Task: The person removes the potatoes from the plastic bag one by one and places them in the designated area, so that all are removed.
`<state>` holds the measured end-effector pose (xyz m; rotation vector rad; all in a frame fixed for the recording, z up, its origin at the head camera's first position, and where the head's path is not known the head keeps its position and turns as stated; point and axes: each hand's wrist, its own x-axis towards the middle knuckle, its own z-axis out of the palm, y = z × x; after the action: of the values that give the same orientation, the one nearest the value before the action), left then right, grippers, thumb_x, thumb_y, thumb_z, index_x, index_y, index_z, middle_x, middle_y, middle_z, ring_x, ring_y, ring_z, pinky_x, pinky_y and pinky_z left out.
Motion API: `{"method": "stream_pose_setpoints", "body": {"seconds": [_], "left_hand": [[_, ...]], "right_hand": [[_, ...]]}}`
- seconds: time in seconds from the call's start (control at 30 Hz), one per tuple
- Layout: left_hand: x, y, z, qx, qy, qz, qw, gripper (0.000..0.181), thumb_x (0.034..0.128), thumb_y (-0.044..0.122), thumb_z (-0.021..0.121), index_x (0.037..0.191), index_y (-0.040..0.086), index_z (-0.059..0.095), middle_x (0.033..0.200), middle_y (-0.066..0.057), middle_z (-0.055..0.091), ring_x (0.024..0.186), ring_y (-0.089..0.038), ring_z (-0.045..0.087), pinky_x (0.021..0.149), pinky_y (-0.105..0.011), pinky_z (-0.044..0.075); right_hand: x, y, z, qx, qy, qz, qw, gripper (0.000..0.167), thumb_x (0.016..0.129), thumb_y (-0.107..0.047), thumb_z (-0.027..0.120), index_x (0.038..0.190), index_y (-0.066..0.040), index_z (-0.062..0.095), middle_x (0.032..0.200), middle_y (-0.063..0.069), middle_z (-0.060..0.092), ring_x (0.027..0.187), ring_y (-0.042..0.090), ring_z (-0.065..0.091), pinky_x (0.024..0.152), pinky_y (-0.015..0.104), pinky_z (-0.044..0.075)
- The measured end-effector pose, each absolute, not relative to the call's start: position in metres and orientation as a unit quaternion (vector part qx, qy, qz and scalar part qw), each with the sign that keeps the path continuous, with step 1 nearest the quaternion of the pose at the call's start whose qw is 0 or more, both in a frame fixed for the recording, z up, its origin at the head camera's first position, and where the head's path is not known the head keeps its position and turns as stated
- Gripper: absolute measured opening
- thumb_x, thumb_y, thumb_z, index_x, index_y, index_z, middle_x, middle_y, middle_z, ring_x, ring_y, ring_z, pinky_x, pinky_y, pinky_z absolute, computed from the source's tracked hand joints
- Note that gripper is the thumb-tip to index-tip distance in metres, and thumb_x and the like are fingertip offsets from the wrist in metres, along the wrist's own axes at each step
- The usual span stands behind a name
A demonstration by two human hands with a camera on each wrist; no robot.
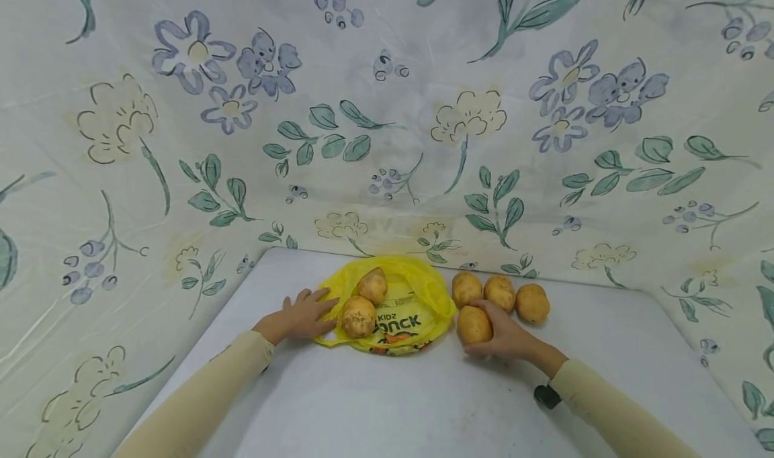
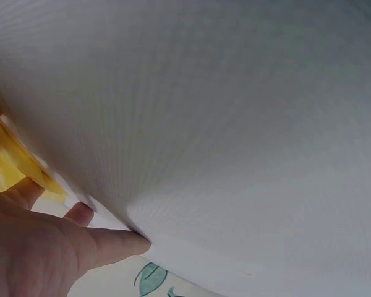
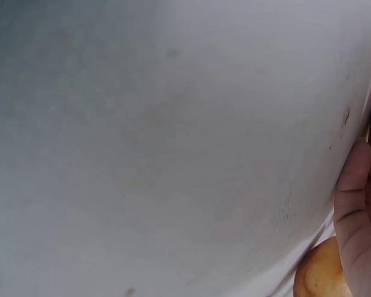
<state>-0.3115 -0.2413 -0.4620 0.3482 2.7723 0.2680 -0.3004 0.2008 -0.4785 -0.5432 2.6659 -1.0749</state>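
Near the counter's point(image 1: 423, 411) back edge, a yellow bag point(image 1: 434, 282) bears two potatoes point(image 1: 359, 317). The left hand point(image 1: 304, 315) touches the bag's left side, its grip apart with fingers spread. The right hand point(image 1: 506, 337) has its grip clamped round a single potato point(image 1: 474, 324) right of the bag, before three loose potatoes point(image 1: 499, 291) nearer that edge.

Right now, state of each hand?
Left hand: open, touching the bag.
Right hand: closed, holding a potato.
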Motion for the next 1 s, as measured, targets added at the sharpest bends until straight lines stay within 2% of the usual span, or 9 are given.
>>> {"method": "stream_pose_setpoints", "body": {"seconds": [0.4,0.6,0.67,0.73,0.87,1.0], "left_hand": [[-0.311,-0.241,-0.461,0.124,0.973,0.097,0.169,0.062,0.0990,0.046,0.052,0.152,0.016,0.040,0.163,-0.018,0.021,0.146,-0.052,0.014,0.106,-0.081,0.008],[-0.311,-0.242,-0.462,0.123,0.974,0.093,0.166,0.062,0.0989,0.046,0.052,0.152,0.016,0.041,0.163,-0.018,0.022,0.145,-0.052,0.015,0.106,-0.081,0.009],[-0.312,-0.242,-0.463,0.123,0.974,0.093,0.164,0.062,0.0989,0.046,0.052,0.152,0.017,0.040,0.163,-0.017,0.022,0.146,-0.052,0.015,0.106,-0.081,0.009],[-0.312,-0.243,-0.463,0.124,0.974,0.092,0.163,0.062,0.0989,0.047,0.052,0.152,0.017,0.041,0.163,-0.017,0.022,0.145,-0.052,0.016,0.106,-0.081,0.010],[-0.312,-0.243,-0.463,0.124,0.974,0.093,0.165,0.062,0.0990,0.047,0.051,0.152,0.017,0.040,0.163,-0.017,0.022,0.146,-0.052,0.015,0.106,-0.081,0.009],[-0.312,-0.242,-0.462,0.124,0.974,0.094,0.167,0.062,0.0985,0.048,0.052,0.151,0.017,0.041,0.162,-0.018,0.022,0.145,-0.053,0.016,0.106,-0.081,0.009]], "right_hand": [[-0.293,0.203,-0.472,-0.205,0.909,-0.350,0.094,0.098,0.075,-0.042,0.085,0.149,-0.008,0.031,0.150,0.017,0.036,0.133,0.035,0.041,0.108,0.059,0.037],[-0.287,0.205,-0.462,-0.200,0.917,-0.333,0.089,0.106,0.076,-0.049,0.082,0.153,-0.007,0.022,0.153,0.020,0.029,0.126,0.033,0.045,0.094,0.044,0.051],[-0.287,0.207,-0.459,-0.192,0.927,-0.312,0.078,0.102,0.078,-0.055,0.079,0.151,-0.008,0.025,0.148,0.020,0.033,0.121,0.031,0.048,0.089,0.042,0.053],[-0.286,0.209,-0.456,-0.190,0.936,-0.291,0.058,0.097,0.081,-0.058,0.074,0.150,-0.008,0.027,0.146,0.020,0.035,0.121,0.033,0.049,0.092,0.048,0.052],[-0.288,0.215,-0.452,-0.197,0.953,-0.230,-0.007,0.086,0.089,-0.061,0.062,0.150,-0.008,0.032,0.149,0.026,0.034,0.129,0.047,0.046,0.098,0.066,0.044],[-0.293,0.223,-0.446,-0.201,0.963,-0.155,-0.094,0.081,0.090,-0.059,0.059,0.150,-0.010,0.035,0.154,0.031,0.026,0.126,0.053,0.047,0.095,0.071,0.042]]}}
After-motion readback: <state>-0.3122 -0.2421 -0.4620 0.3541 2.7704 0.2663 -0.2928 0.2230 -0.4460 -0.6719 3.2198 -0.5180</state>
